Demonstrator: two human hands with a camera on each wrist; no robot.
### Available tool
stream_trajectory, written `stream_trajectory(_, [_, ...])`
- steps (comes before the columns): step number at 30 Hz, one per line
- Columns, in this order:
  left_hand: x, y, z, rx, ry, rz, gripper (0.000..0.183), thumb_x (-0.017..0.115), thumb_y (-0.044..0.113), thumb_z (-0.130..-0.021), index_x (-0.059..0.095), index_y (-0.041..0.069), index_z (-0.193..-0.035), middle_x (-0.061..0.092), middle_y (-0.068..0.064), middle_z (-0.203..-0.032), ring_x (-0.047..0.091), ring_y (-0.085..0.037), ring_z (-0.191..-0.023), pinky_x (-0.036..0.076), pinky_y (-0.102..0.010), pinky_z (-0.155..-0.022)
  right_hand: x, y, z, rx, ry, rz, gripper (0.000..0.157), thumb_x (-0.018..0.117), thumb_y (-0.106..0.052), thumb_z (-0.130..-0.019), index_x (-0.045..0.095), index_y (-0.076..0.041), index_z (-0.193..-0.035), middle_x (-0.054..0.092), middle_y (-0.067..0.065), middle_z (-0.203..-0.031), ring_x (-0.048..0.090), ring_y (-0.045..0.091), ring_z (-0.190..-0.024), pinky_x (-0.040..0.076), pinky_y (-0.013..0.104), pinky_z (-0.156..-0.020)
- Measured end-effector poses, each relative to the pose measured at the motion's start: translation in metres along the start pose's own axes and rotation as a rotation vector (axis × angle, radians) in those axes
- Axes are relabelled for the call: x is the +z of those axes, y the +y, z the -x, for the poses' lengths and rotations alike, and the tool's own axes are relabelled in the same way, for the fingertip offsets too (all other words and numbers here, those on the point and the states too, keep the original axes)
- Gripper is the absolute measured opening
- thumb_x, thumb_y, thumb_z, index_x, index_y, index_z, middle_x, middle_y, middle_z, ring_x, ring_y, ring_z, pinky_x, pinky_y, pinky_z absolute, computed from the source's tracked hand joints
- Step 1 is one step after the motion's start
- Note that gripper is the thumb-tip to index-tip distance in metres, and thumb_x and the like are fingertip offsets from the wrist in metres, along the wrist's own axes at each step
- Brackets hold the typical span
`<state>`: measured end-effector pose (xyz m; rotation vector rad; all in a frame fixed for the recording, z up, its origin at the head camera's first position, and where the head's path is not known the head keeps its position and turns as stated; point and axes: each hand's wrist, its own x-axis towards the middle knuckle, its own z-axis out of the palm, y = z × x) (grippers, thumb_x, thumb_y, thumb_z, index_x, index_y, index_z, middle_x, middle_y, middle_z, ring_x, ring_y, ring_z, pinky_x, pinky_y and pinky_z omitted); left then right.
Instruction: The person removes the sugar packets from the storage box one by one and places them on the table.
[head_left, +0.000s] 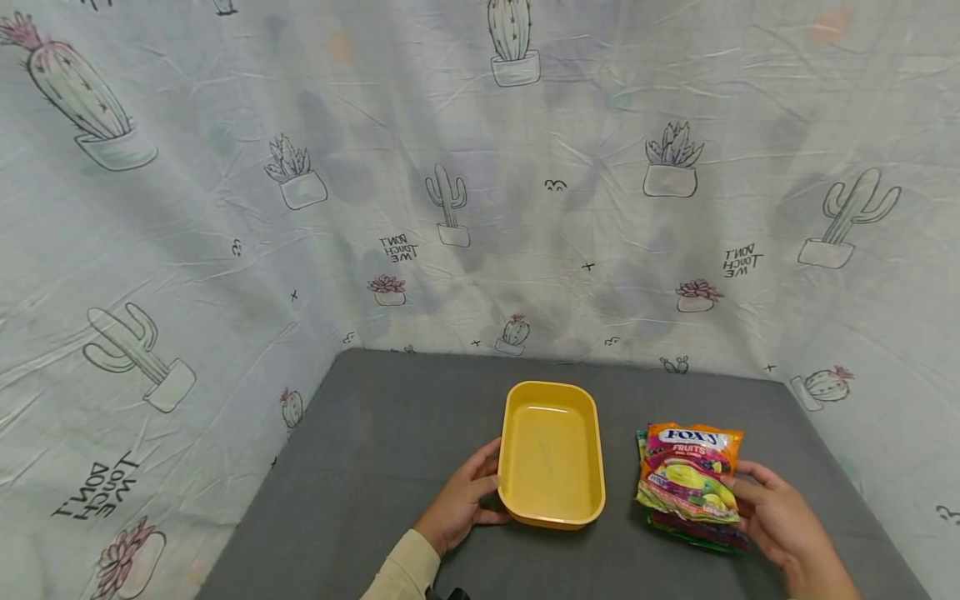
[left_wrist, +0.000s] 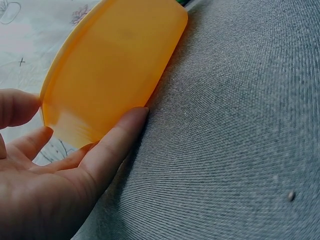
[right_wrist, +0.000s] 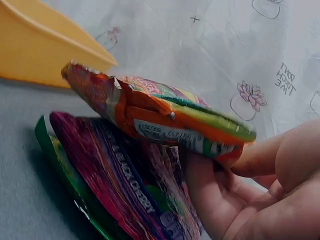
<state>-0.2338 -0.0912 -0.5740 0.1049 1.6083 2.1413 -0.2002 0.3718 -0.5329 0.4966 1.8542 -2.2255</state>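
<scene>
A deep yellow plastic tray (head_left: 551, 454) sits on the grey table, its hollow facing up with nothing inside. My left hand (head_left: 463, 498) holds the tray's left side; in the left wrist view its fingertips (left_wrist: 134, 116) touch the outer wall low down and near the rim. To the right of the tray, my right hand (head_left: 776, 517) pinches an orange Foxy fruit candy bag (head_left: 690, 475) by its right edge. That bag is tilted, partly above a purple black-cherry candy bag (right_wrist: 115, 170). A green bag (right_wrist: 60, 175) lies beneath the purple one, mostly hidden.
The grey table (head_left: 360, 433) extends around the tray and bags. A pale cloth (head_left: 570, 267) printed with cacti hangs behind and along both sides. A tiny speck (left_wrist: 291, 196) lies on the table covering.
</scene>
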Motion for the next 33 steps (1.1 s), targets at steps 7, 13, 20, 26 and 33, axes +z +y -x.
stream_trajectory(7, [0.000,-0.001,-0.001,0.005,-0.024,0.020,0.069,0.058,0.013,-0.112,0.029,0.012,-0.174,0.042,-0.024,-0.165,0.056,-0.043,-0.136,0.059,-0.065,-0.088,-0.007,-0.001,0.000,0.056,0.095,0.160,0.038,0.050,-0.016,-0.117,0.043,0.007,-0.146,0.074,-0.004,-0.103,0.076,0.014,-0.089,0.063,0.043,-0.077])
stream_trajectory(13, [0.000,-0.002,-0.001,0.009,-0.027,0.018,0.069,0.058,0.013,-0.112,0.028,0.012,-0.174,0.042,-0.024,-0.165,0.057,-0.043,-0.135,0.060,-0.065,-0.088,-0.009,0.001,0.003,0.079,0.168,0.144,0.045,0.057,-0.016,-0.114,0.044,0.009,-0.148,0.076,-0.003,-0.097,0.077,0.016,-0.085,0.064,0.042,-0.075])
stream_trajectory(20, [0.002,-0.002,-0.001,0.009,-0.026,0.023,0.069,0.058,0.013,-0.112,0.029,0.012,-0.174,0.041,-0.025,-0.165,0.057,-0.044,-0.135,0.060,-0.065,-0.088,-0.019,0.005,0.006,0.127,0.245,0.161,0.047,0.062,-0.019,-0.113,0.048,0.007,-0.149,0.074,-0.005,-0.094,0.073,0.014,-0.083,0.063,0.039,-0.072])
stream_trajectory(26, [0.002,-0.001,0.001,0.007,-0.013,0.020,0.070,0.059,0.013,-0.111,0.029,0.011,-0.174,0.041,-0.025,-0.165,0.056,-0.043,-0.136,0.060,-0.065,-0.088,-0.025,0.004,0.009,0.093,0.298,0.152,0.035,0.054,-0.023,-0.116,0.056,0.001,-0.142,0.072,-0.012,-0.093,0.071,0.011,-0.084,0.062,0.035,-0.074])
stream_trajectory(33, [0.001,-0.002,0.000,0.004,-0.004,0.016,0.070,0.060,0.013,-0.110,0.029,0.011,-0.173,0.043,-0.025,-0.164,0.057,-0.042,-0.135,0.060,-0.065,-0.087,-0.018,-0.009,0.016,0.041,0.354,0.086,0.016,0.056,-0.030,-0.115,0.071,-0.023,-0.114,0.072,-0.014,-0.090,0.071,0.009,-0.084,0.062,0.032,-0.074])
